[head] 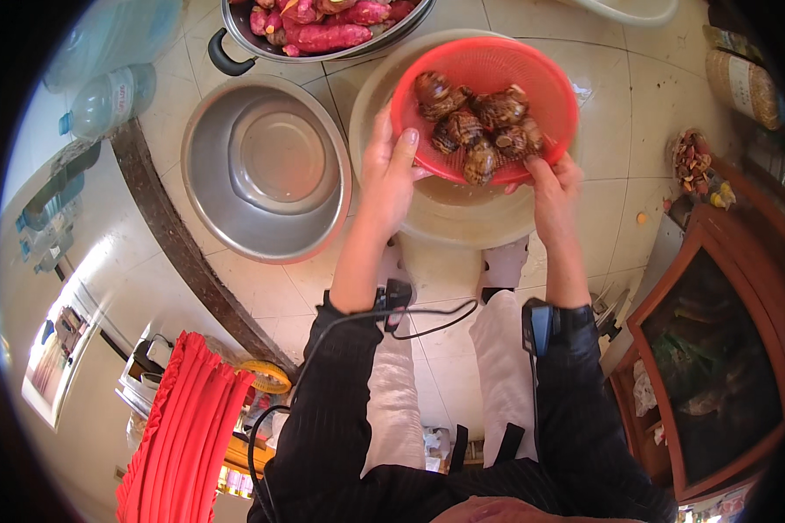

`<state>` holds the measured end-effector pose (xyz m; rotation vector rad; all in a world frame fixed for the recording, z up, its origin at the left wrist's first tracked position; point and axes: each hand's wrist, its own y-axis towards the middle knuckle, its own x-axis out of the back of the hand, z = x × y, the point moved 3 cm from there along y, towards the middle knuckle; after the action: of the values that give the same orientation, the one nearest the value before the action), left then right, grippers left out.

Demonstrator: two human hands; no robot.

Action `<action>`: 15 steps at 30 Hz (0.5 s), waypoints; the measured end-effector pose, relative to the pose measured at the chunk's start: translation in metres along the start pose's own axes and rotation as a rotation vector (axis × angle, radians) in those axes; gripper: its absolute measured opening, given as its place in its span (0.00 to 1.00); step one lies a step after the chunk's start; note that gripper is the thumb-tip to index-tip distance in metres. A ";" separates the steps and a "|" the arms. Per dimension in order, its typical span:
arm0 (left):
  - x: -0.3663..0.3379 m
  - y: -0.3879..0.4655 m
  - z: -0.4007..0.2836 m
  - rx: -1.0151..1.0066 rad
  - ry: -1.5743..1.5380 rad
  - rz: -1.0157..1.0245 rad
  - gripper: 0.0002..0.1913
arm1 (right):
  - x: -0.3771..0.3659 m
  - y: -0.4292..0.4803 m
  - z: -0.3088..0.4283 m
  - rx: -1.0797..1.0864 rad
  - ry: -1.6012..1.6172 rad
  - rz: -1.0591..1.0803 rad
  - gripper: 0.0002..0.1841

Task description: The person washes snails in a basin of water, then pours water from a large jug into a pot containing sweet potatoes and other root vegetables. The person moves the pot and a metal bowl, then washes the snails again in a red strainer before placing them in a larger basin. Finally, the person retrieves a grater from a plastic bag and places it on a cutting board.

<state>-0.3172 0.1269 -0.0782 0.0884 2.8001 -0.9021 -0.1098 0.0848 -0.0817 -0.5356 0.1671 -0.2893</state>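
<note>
Between my two hands is a red plastic strainer basket [425,72], tilted towards me. My left hand [392,167] grips its left rim with the thumb on top, and my right hand [553,186] grips the lower right rim. Several brown, ringed taro corms [481,121] lie wet-looking in the basket. Below the basket stands a wide pale basin [425,225] with murky water [471,196] in it. Left of it sits a metal basin [209,176] with a little clear liquid at its bottom.
A dark-handled pot [232,29] of pink-skinned sweet potatoes [333,38] is beyond the basins. Large plastic bottles [108,101] stand at the left. On the right are a wooden cabinet [657,366] and a bag of reddish bulbs [691,160]. Cables [347,318] run along my sleeves.
</note>
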 end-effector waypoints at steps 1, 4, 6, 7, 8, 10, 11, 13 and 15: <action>0.000 -0.004 -0.002 0.013 0.002 0.003 0.21 | 0.001 -0.005 0.003 0.014 0.001 0.006 0.12; -0.002 -0.009 -0.004 0.051 0.023 0.001 0.21 | -0.006 -0.010 0.002 -0.024 0.018 0.017 0.12; -0.002 -0.006 -0.002 0.046 0.045 0.004 0.21 | -0.011 -0.007 -0.003 -0.068 0.013 -0.008 0.12; 0.000 -0.007 0.001 0.094 0.050 -0.014 0.21 | -0.014 -0.007 -0.004 -0.060 0.026 0.018 0.12; 0.002 -0.007 0.005 0.119 0.045 -0.020 0.22 | -0.014 -0.008 -0.006 -0.068 0.025 0.008 0.12; 0.009 -0.010 0.011 0.126 0.031 -0.019 0.22 | -0.013 -0.011 -0.009 -0.071 0.023 -0.002 0.11; 0.013 -0.016 0.013 0.130 0.026 -0.017 0.21 | -0.010 -0.016 -0.010 -0.091 0.022 -0.009 0.11; 0.020 -0.022 0.018 0.154 0.016 -0.025 0.21 | -0.008 -0.022 -0.013 -0.119 -0.011 0.002 0.11; 0.024 -0.025 0.022 0.191 0.009 -0.045 0.21 | -0.010 -0.023 -0.017 -0.092 -0.049 0.065 0.12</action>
<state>-0.3402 0.0936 -0.0862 0.0573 2.7273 -1.1811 -0.1288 0.0607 -0.0829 -0.6266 0.1508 -0.2054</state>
